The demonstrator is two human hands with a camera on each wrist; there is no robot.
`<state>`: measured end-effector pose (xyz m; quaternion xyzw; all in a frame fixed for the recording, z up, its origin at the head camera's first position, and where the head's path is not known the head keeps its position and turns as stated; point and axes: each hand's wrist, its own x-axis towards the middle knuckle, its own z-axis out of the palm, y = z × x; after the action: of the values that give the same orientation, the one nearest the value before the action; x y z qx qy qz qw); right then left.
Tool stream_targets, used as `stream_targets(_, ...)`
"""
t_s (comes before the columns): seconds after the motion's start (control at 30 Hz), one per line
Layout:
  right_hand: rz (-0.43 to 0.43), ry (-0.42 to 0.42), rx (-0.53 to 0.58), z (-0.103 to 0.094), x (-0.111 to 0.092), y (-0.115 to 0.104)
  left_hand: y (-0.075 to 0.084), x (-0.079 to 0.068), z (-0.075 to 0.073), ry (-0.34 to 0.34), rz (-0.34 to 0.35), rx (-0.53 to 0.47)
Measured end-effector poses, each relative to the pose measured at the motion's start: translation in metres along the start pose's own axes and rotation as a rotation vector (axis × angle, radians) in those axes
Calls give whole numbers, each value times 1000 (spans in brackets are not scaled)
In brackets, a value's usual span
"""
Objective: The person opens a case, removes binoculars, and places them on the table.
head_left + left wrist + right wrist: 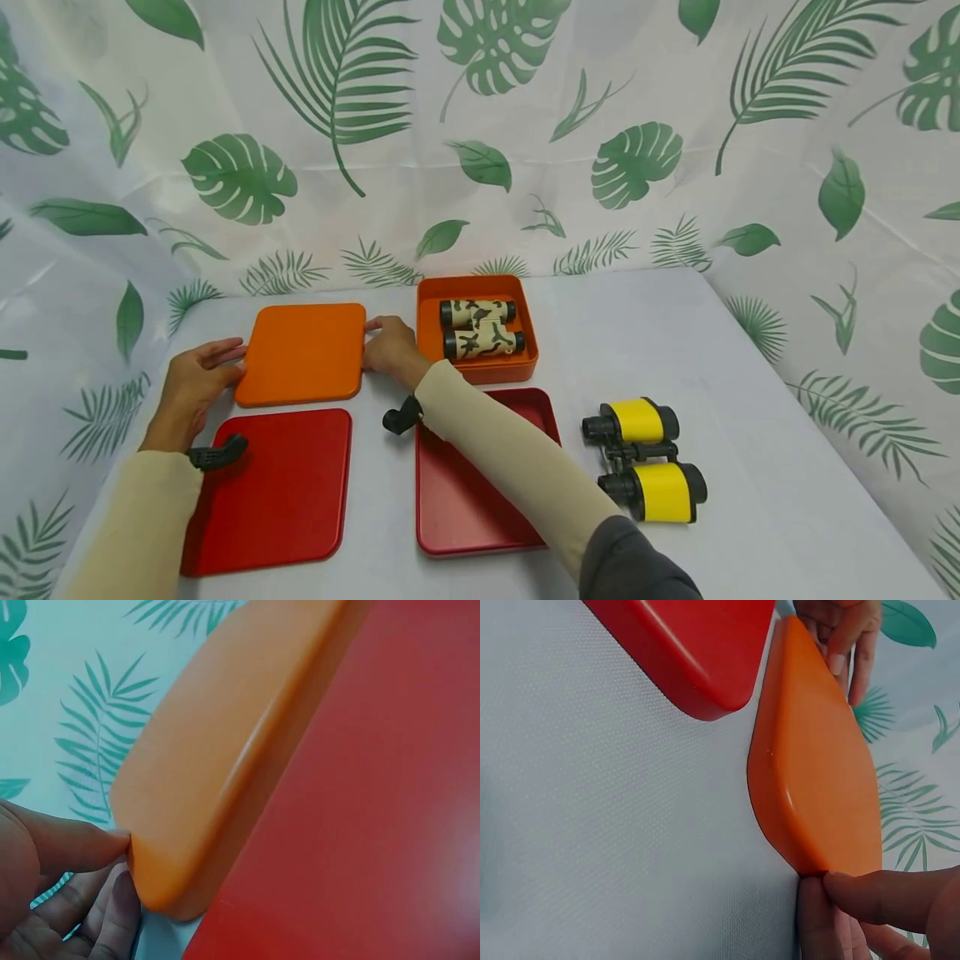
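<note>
An orange lid (pixel 303 354) with rounded corners lies flat side up at the back left, between my two hands. My left hand (pixel 193 385) grips its left edge; in the left wrist view the thumb (pixel 90 846) presses the rim and the other fingers are lower at the side. At the opposite edge my right hand (pixel 392 348) pinches the rim, thumb (pixel 877 894) and fingers at the corner in the right wrist view. Just right of that hand stands an orange box (pixel 426 333) holding camouflage-patterned binoculars (pixel 486 340).
A red lid (pixel 277 500) lies in front of the orange one. Under my right forearm is an open red box (pixel 461 508), partly covered by the sleeve. Yellow and black binoculars (pixel 663 493) lie at the right on the white table (pixel 765 467). Leaf-patterned cloth (pixel 525 225) rises behind.
</note>
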<state>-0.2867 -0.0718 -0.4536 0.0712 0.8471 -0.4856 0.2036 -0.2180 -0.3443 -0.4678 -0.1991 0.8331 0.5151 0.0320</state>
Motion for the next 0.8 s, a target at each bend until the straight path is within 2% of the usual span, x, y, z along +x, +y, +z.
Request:
stream_targets(0.1, -10, -6, 0, 0, -2, -1, 2, -2, 0, 13, 3, 28)
stream_targets(0.27, -14, -30, 4, -1, -4, -2, 4, -4, 1, 18, -32, 59)
stream_targets(0.37, -48, -58, -23, -3, -8, -4, 7, -6, 2, 32, -51, 54)
stream_targets(0.43, -88, -74, -52, -5, -11, -5, 10, -9, 4, 43, -39, 67)
stream_targets(0.6, -198, -99, -88, -13, -25, -10, 24, -20, 8, 52, 82, 102)
stream_targets(0.8, -305, -165, -54, -35, -45, -16, 52, -36, 18, 52, 207, 75)
